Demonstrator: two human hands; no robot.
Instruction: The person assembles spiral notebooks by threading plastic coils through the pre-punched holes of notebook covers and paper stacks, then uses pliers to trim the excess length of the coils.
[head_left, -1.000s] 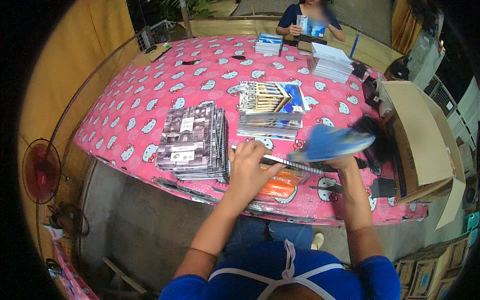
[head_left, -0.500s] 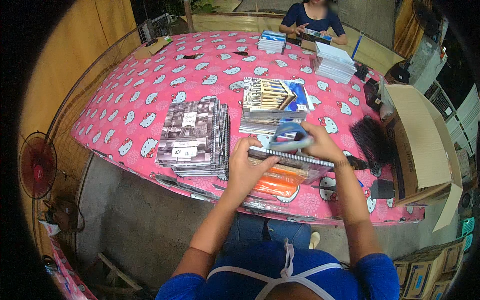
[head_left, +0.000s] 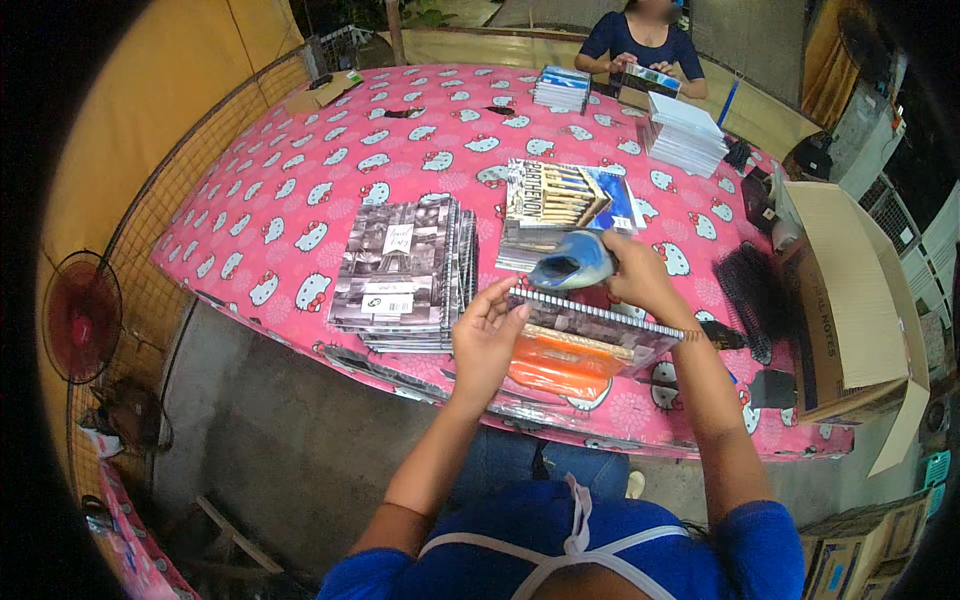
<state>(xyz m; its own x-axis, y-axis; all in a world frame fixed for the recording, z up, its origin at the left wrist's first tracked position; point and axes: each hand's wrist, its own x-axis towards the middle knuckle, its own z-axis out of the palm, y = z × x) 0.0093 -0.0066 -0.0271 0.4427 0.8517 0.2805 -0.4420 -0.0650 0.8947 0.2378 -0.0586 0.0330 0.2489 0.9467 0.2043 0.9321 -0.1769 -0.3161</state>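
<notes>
While a spiral notebook (head_left: 648, 338) stands tilted on edge near the middle of the counter's (head_left: 330, 180) near side, taken here as the dial's centre, a pile of grey photo-covered notebooks (head_left: 385, 270) lies toward ten o'clock. At nine, the left hand (head_left: 485, 335) has a narrow grip, thumb and fingertips on the notebook's left end; how firmly, I cannot tell. An orange packet (head_left: 560, 368) lies at seven, hiding part of the notebook's lower edge. At twelve, beyond it, is a stack of temple-covered notebooks (head_left: 570, 195); nearer, a blue tapered object (head_left: 575, 260) with a dark mouth is held in the right hand's (head_left: 640, 275) grip. Black mesh (head_left: 745, 295) and an open carton (head_left: 850, 300) sit toward three. Should the left fingers slacken, the notebook could tip or slide; a low swing of the blue object could knock its coil or the stack behind.
</notes>
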